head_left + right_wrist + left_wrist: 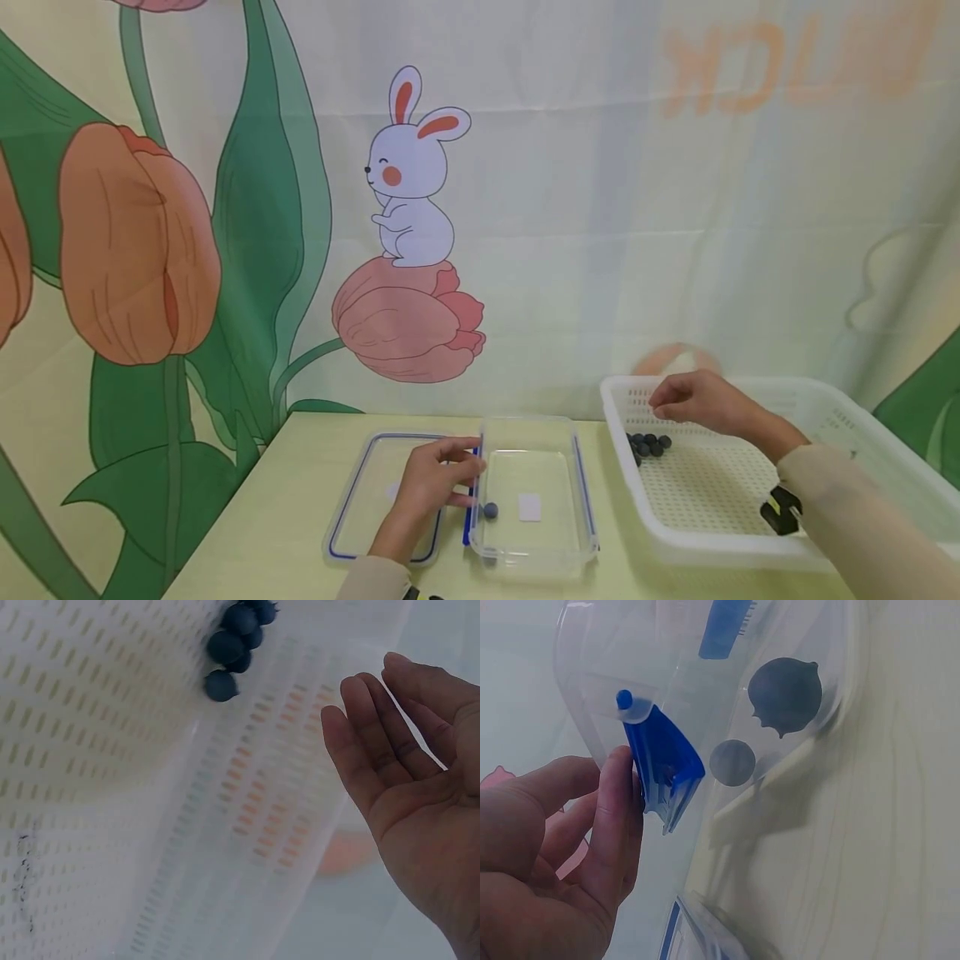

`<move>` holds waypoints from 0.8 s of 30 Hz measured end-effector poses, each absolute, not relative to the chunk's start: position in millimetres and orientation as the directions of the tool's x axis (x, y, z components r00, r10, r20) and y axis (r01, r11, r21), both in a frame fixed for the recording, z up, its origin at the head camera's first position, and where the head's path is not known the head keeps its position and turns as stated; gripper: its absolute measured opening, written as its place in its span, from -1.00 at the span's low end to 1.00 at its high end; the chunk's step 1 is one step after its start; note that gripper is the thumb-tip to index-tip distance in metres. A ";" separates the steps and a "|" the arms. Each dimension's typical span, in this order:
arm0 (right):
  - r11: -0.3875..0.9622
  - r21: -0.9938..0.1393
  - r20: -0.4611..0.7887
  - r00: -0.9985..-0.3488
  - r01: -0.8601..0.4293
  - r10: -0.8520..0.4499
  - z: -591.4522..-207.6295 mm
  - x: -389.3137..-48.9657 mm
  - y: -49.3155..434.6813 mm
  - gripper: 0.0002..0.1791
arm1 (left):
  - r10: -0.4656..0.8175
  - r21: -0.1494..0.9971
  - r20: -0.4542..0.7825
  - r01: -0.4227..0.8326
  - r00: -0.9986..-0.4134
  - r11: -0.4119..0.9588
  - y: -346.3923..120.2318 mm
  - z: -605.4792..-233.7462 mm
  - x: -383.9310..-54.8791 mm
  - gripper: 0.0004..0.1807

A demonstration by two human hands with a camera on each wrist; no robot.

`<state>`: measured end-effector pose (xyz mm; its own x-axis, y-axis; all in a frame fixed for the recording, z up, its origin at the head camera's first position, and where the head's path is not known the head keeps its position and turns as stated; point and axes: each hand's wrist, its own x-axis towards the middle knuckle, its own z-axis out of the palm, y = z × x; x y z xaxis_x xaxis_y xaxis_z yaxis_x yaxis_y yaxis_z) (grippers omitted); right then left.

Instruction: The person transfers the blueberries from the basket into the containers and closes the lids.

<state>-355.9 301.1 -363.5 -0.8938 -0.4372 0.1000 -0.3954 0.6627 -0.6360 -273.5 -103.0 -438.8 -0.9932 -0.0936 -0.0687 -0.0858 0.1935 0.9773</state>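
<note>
A clear plastic box [555,542] with blue side latches stands on the table, its top uncovered. My left hand [438,479] touches its left side, fingers fairly straight beside the hanging blue latch [660,761]. One blueberry [491,510] lies inside the box near that side. In the left wrist view a smaller grey round shape [733,763] shows near the blueberry [786,696]; I cannot tell what it is. My right hand [697,400] hovers over the back left of a white basket [652,521], fingers loosely bent, holding nothing. Several blueberries [229,646] are clustered in the basket.
A clear lid [352,508] with a blue seal lies left of the box, partly behind my left hand and wrist. A pale square [529,507] shows at the box floor. Behind the table hangs a printed curtain [555,208] with tulips and a rabbit.
</note>
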 end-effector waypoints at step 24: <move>0.728 -0.585 -0.021 -0.891 -0.356 -0.453 -403.9 -378.5 321.3 -0.86 | -0.101 0.977 -0.078 -0.096 -0.992 0.189 -103.5 -441.3 -275.4 -0.59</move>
<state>-378.5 321.3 -403.9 -0.8914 -0.4526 -0.0209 -0.3561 0.7284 -0.5854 -275.4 -103.5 -441.3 -0.9918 -0.1012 -0.0776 -0.0958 0.1894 0.9772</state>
